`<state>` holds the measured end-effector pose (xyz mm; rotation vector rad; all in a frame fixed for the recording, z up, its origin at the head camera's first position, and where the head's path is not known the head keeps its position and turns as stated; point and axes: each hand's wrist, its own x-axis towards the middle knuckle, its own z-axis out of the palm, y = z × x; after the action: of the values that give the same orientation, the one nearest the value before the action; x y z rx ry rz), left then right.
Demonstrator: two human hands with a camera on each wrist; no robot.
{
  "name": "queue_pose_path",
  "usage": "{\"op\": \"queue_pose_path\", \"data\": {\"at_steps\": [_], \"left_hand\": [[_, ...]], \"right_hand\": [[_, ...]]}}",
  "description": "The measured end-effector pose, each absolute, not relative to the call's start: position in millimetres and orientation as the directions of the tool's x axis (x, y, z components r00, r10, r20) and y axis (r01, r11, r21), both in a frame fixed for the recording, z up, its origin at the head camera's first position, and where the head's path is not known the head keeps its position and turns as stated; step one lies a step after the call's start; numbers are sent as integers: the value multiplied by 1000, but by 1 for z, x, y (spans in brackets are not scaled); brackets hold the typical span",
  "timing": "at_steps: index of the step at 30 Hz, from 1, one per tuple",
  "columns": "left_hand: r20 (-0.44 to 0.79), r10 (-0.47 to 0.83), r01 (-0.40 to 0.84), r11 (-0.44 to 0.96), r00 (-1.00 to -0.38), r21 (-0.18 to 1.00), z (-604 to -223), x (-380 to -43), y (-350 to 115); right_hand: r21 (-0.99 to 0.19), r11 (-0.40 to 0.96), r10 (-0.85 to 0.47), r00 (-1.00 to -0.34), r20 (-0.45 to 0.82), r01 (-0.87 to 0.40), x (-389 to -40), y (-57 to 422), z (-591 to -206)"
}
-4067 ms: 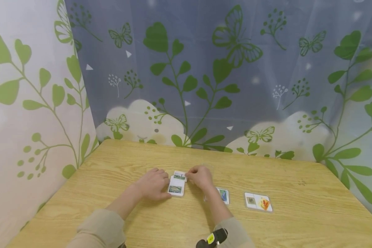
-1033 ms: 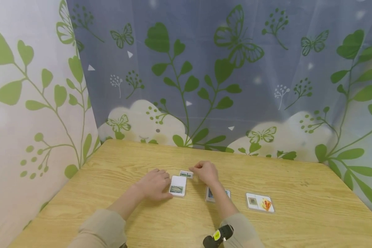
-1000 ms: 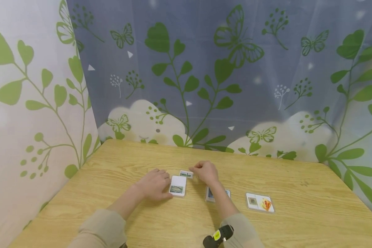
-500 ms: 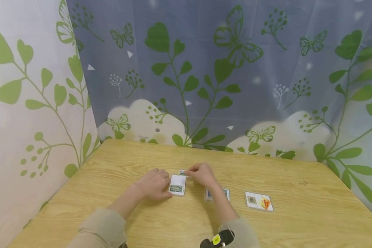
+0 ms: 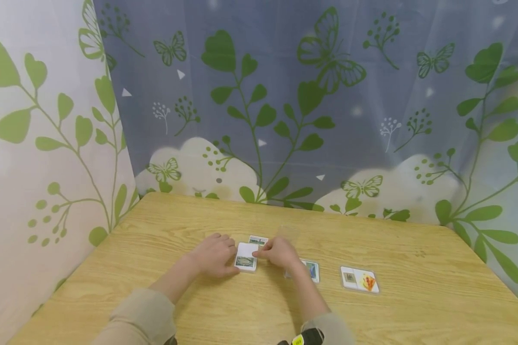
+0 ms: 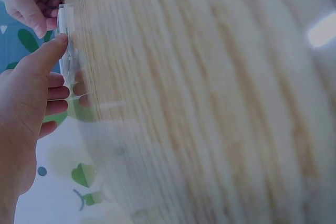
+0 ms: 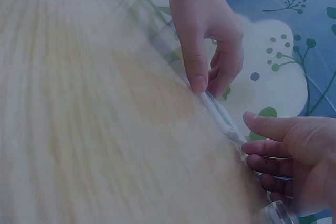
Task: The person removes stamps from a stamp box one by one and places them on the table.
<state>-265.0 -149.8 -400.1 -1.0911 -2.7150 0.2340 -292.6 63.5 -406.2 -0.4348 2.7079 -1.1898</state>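
Note:
In the head view my left hand (image 5: 216,256) holds the left side of a clear plastic card box (image 5: 245,263). Its top card is white above a small picture of an oval green-grey building. The left wrist view has my left thumb against the edge of the clear box (image 6: 64,51). Just behind the box lies a small landscape picture card (image 5: 257,239), partly covered. My right hand (image 5: 278,253) reaches over the box's right edge, index finger and thumb close to the card. In the right wrist view its fingers are loosely bent, with nothing seen between them.
A clear plastic piece (image 5: 287,232) lies behind my right hand. My right forearm partly hides a second card box (image 5: 312,271). Farther right sits a box with a pizza-slice card (image 5: 359,280). A patterned curtain (image 5: 285,143) stands at the table's back edge.
Earlier the small card overlapped the box's far end at my right fingers; now it lies behind the box. My right hand touched it half a second ago, then came nearer, over the box.

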Motion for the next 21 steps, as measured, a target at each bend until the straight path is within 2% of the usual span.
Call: {"op": "queue_pose_path", "data": {"at_steps": [12, 21], "left_hand": [[135, 702, 670, 709, -699, -219, -400, -267, -151], [143, 707, 677, 706, -693, -209, -403, -267, -151]], "right_hand": [[-768, 619, -291, -956, -31, -163, -288, 61, -410], [-677, 695, -314, -949, 16, -241, -288, 60, -415]]}}
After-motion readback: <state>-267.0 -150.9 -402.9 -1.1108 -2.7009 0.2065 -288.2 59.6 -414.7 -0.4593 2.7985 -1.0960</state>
